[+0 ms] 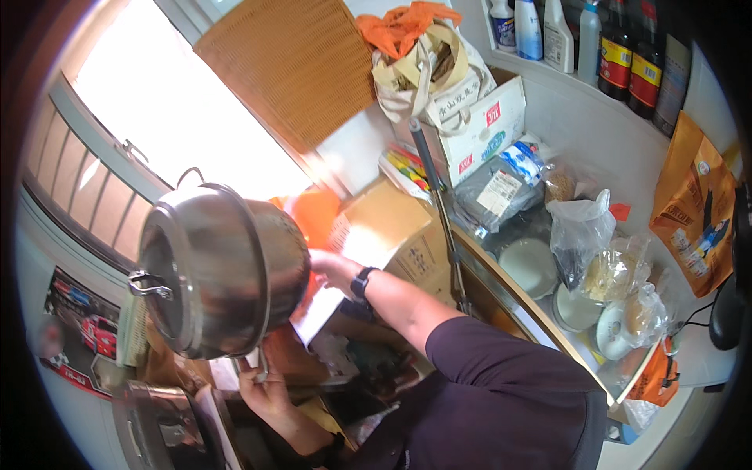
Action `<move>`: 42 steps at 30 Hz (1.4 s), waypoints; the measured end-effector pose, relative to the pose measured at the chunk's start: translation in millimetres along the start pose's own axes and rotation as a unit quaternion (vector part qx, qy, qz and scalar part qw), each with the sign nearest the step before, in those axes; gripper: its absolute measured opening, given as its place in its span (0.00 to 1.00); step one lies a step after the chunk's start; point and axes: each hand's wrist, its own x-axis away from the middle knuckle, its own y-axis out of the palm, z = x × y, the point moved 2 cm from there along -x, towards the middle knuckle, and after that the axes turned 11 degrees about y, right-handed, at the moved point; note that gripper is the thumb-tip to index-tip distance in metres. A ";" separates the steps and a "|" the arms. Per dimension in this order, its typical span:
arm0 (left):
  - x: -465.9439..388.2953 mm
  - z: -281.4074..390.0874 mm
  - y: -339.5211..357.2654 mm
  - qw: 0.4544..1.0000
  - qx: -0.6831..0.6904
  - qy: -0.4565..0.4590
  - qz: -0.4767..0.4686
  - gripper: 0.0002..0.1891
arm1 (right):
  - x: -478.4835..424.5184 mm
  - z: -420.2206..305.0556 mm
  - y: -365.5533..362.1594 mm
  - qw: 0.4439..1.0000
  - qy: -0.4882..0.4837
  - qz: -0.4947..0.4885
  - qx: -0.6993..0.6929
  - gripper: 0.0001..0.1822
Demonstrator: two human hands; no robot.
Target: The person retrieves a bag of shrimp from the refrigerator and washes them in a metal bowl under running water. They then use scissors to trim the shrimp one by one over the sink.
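Observation:
A large stainless steel pot (226, 270) with a lid (161, 273) is held up before me, tipped onto its side. The lid and its metal handle (150, 285) face left. My left hand (264, 388) grips the loop side handle (262, 363) at the pot's lower edge. Against the base, at the right, is my right hand (335, 270), supporting the pot; its fingers are partly hidden behind it. A dark watch (361, 282) is on the right wrist. Opposite my left hand, another loop handle (191, 173) sticks up from the pot.
A cardboard box (405, 229) stands beyond my right hand. A metal pole (437, 188) leans near a glass-topped cabinet (505, 261) bearing bowls (529, 267) and plastic bags (581, 220). Bottles (614, 56) line a shelf. A bright window (176, 100) is left; a glossy appliance (164, 423) sits below.

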 end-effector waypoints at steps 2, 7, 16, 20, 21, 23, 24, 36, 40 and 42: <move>-7.2 -24.3 10.7 0.999 0.015 -0.041 -0.022 0.39 | -16.3 -8.2 -9.2 0.987 -0.126 0.010 0.098 0.24; -11.9 -30.0 4.2 0.998 0.028 -0.044 0.019 0.41 | 1.1 -16.2 -28.4 0.871 -0.406 0.088 0.261 0.20; -20.0 -19.2 7.2 0.998 0.039 -0.035 0.017 0.40 | 209.8 1.7 -123.5 0.690 -0.491 0.392 0.359 0.13; -37.1 -50.4 -4.4 0.998 0.016 -0.052 0.011 0.38 | 301.9 23.8 -178.9 0.606 -0.432 0.562 0.360 0.11; -39.7 -56.3 -10.9 0.998 0.010 -0.057 0.013 0.38 | 315.0 31.4 -192.5 0.575 -0.435 0.590 0.364 0.11; -45.8 -68.1 -23.6 0.997 -0.025 -0.074 -0.010 0.36 | 331.8 42.6 -213.4 0.558 -0.387 0.609 0.411 0.12; -49.2 -71.3 -31.1 0.996 -0.036 -0.073 -0.030 0.34 | 343.7 46.0 -224.9 0.543 -0.359 0.624 0.433 0.12; -91.4 -93.3 -49.4 0.991 -0.106 -0.084 0.008 0.34 | 404.8 27.4 -279.9 0.331 -0.457 0.649 0.510 0.16; -108.1 -88.8 -51.9 0.983 -0.115 -0.138 0.027 0.31 | 416.2 44.4 -334.3 0.344 -0.325 0.761 0.444 0.18; -107.9 -102.5 -37.7 0.983 -0.128 -0.131 0.031 0.25 | 415.1 74.1 -378.1 0.386 -0.184 0.797 0.426 0.17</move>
